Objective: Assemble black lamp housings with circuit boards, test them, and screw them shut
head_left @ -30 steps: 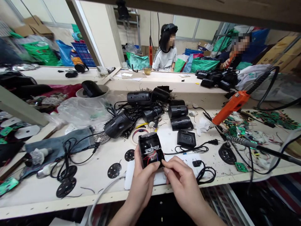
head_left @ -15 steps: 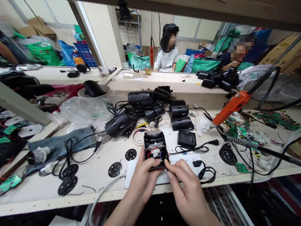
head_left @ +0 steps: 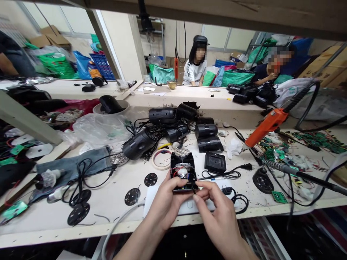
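Open black housing (head_left: 183, 163) was held above the counter (head_left: 111, 200) near its front edge, left hand (head_left: 165, 196) clamped on it; right hand (head_left: 217, 202) pinched a thin dark piece (head_left: 194, 191) at its near right corner. Judged light and stiff-shelled, its thin wires (head_left: 177, 168) easily torn; side walls seemed the best grip. Counted: one open housing, four black discs (head_left: 150, 179), one tape roll (head_left: 159, 167), two orange tools (head_left: 267, 126).

Centre frame, the left hand (head_left: 165, 198) covers part of the black housing (head_left: 183, 170); the dark sliver (head_left: 194, 191) in the right hand (head_left: 215, 206), too small to identify! Bottom edge chops both forearms (head_left: 141, 236); upper left, a person (head_left: 13, 54) gets cut off.
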`<control>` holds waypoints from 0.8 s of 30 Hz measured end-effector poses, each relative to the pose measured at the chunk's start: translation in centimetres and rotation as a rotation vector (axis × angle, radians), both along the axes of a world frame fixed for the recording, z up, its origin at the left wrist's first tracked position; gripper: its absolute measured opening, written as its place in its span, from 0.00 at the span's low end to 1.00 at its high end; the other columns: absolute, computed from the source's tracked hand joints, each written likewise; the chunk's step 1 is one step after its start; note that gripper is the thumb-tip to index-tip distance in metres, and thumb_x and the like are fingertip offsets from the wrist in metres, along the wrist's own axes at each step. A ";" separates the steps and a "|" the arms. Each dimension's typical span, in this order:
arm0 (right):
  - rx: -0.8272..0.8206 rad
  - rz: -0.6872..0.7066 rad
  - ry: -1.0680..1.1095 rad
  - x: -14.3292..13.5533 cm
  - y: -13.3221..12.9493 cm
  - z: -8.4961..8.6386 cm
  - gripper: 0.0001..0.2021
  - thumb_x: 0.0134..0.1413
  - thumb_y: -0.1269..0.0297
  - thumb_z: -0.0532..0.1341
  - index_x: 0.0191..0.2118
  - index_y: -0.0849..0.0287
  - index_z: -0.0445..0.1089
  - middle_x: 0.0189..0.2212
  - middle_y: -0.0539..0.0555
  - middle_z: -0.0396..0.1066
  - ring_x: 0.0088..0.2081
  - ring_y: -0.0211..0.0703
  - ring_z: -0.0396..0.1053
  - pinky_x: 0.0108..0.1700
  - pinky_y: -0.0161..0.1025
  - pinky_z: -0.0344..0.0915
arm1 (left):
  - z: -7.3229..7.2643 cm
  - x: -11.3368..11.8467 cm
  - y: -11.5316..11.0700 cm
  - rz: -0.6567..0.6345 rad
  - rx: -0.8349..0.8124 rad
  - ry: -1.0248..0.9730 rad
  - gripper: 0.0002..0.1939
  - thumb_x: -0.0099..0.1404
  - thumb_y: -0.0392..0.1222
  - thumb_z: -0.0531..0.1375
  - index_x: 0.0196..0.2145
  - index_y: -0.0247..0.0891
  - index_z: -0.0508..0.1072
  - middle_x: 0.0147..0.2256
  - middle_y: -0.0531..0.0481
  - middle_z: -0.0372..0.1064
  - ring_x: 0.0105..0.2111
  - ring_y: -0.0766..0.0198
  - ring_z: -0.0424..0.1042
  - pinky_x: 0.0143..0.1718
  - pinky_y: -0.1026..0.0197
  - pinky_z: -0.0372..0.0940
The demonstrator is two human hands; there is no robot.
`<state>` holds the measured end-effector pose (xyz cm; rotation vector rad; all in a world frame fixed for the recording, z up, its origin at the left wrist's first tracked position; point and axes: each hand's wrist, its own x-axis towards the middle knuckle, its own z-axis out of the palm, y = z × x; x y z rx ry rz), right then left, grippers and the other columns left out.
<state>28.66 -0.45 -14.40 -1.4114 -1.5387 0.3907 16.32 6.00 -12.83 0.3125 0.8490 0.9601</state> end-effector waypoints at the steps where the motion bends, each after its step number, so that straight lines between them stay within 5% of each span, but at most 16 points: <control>1: 0.016 -0.006 -0.014 0.0 0.0 0.1 0.07 0.59 0.72 0.56 0.43 0.58 0.66 0.28 0.49 0.72 0.30 0.38 0.72 0.33 0.33 0.70 | 0.0 0.0 0.0 0.001 0.016 0.015 0.13 0.48 0.28 0.61 0.35 0.34 0.73 0.32 0.47 0.74 0.33 0.58 0.74 0.41 0.52 0.71; 7: 0.158 0.067 -0.122 -0.4 -0.2 -0.5 0.09 0.61 0.78 0.53 0.38 0.59 0.68 0.28 0.52 0.68 0.31 0.39 0.70 0.33 0.34 0.68 | 0.1 0.1 -0.6 -0.047 0.143 0.094 0.32 0.46 0.31 0.69 0.50 0.39 0.69 0.39 0.46 0.75 0.36 0.60 0.73 0.41 0.58 0.68; 15: 0.132 0.203 -0.184 1.2 0.0 2.0 0.12 0.61 0.78 0.54 0.45 0.59 0.70 0.32 0.54 0.66 0.33 0.39 0.68 0.34 0.35 0.68 | -0.5 0.2 -1.3 0.011 0.192 0.226 0.34 0.43 0.30 0.67 0.50 0.38 0.69 0.34 0.50 0.75 0.33 0.63 0.71 0.38 0.63 0.65; 21: 0.042 0.287 -0.362 0.3 3.1 4.6 0.19 0.61 0.75 0.53 0.57 0.63 0.65 0.37 0.58 0.59 0.38 0.46 0.63 0.39 0.44 0.68 | -0.3 0.8 -2.3 0.056 0.240 0.407 0.38 0.43 0.31 0.66 0.54 0.41 0.68 0.47 0.47 0.74 0.50 0.53 0.69 0.54 0.58 0.59; 24: -0.055 0.344 -0.416 -0.3 3.8 4.7 0.13 0.60 0.73 0.54 0.48 0.60 0.71 0.36 0.56 0.56 0.36 0.46 0.61 0.36 0.43 0.67 | -0.4 0.7 -2.5 0.073 0.276 0.465 0.36 0.44 0.31 0.65 0.53 0.41 0.70 0.51 0.45 0.71 0.56 0.51 0.65 0.58 0.56 0.55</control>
